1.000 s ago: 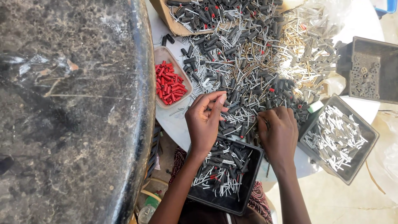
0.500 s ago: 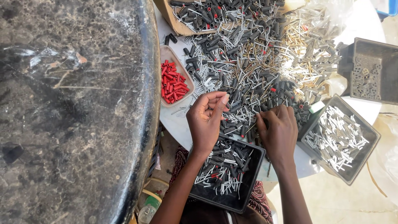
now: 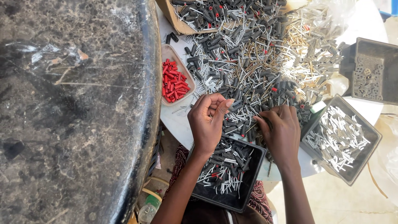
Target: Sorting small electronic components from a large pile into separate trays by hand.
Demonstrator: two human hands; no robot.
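**Small tubes and pins, sorted by kind at a crowded round table**

The heap of small parts (image 3: 253, 62), dark tubes mixed with silver and brass-coloured pins and a few red caps, covered most of the white round table (image 3: 176, 124) in front of the person. The left hand (image 3: 207, 118) hovered at the near edge of the heap with its fingers curled in and the thumb pressed toward the fingertips, closed in a pinch; what it held was too small to make out. The right hand (image 3: 282, 130) lay palm down on the heap's near edge, its fingers bent into the pieces; whether it gripped anything could not be told.

The containers stood in a ring around the hands, seemingly so that each kind was within easy reach. A black tray (image 3: 248, 191) of dark tubes and pins rested near the person's lap, just below the left wrist. A second black tray (image 3: 360, 166) of silver pins sat just right of the right hand. A shallow beige dish (image 3: 170, 54) held only red caps, and a cardboard box (image 3: 174, 18) at the far edge held more mixed parts. A dark square box (image 3: 387, 49) stood at the right.

A large dark mottled slab (image 3: 74, 112) filled the left of the view. Pale concrete floor (image 3: 344, 203) showed below the table.
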